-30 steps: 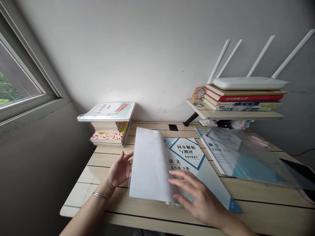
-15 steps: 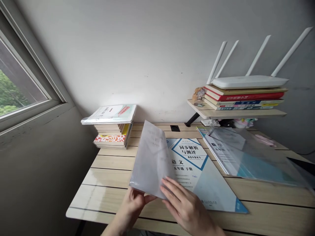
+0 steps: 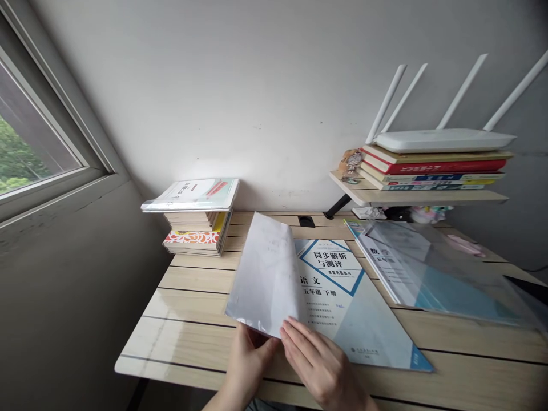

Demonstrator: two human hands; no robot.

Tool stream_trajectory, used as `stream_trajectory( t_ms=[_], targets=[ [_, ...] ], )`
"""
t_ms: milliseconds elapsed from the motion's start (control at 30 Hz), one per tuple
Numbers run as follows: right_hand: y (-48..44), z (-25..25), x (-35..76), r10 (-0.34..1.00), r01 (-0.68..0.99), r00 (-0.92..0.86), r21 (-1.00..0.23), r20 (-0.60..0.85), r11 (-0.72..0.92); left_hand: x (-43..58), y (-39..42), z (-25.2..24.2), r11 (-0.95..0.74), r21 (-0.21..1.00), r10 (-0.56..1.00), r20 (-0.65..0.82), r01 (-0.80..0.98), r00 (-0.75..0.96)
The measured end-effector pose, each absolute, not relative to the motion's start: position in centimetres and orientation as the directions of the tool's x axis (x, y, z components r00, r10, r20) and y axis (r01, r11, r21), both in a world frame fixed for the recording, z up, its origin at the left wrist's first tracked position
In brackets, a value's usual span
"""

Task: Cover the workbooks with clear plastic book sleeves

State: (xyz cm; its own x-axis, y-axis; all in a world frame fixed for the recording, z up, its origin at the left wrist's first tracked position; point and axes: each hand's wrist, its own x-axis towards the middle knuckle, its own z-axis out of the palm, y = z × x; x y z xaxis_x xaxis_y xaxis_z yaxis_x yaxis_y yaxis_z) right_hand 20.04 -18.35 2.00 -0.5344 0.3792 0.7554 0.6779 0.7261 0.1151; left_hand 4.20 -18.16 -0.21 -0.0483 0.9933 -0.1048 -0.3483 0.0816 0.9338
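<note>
A workbook (image 3: 363, 325) with a blue-and-white cover and Chinese print lies on the desk in front of me. Over its left part rises a whitish leaf (image 3: 263, 274), bent in a curve, with faint print showing and a shiny, plastic-looking lower edge. My left hand (image 3: 248, 357) grips that lower edge from beneath, some fingers hidden behind it. At the leaf's lower right corner, the fingers of my right hand (image 3: 319, 362) press together on the fold; its thumb is hidden. I cannot tell whether the leaf is attached to the workbook.
Right of the workbook lies another book (image 3: 385, 268) under a clear plastic cover (image 3: 466, 291). A stack of books (image 3: 192, 240) stands at the back left. A raised shelf (image 3: 428, 197) at the right bears books and a white router (image 3: 445, 140). A socket (image 3: 306, 221) sits near the wall.
My left hand has shifted right and slightly down along the leaf's lower edge. The leaf now looks whiter and less see-through. My right hand stays at its lower right corner.
</note>
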Motion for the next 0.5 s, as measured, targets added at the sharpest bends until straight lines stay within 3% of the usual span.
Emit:
stream_trajectory(
  t_ms=[500],
  targets=[
    [-18.4, 1.9, 20.1, 0.349, 0.672, -0.562, 0.169, 0.750, 0.721, 5.1, -18.1, 1.6, 0.104, 0.956, 0.995, -0.101, -0.275, 0.024]
  ],
)
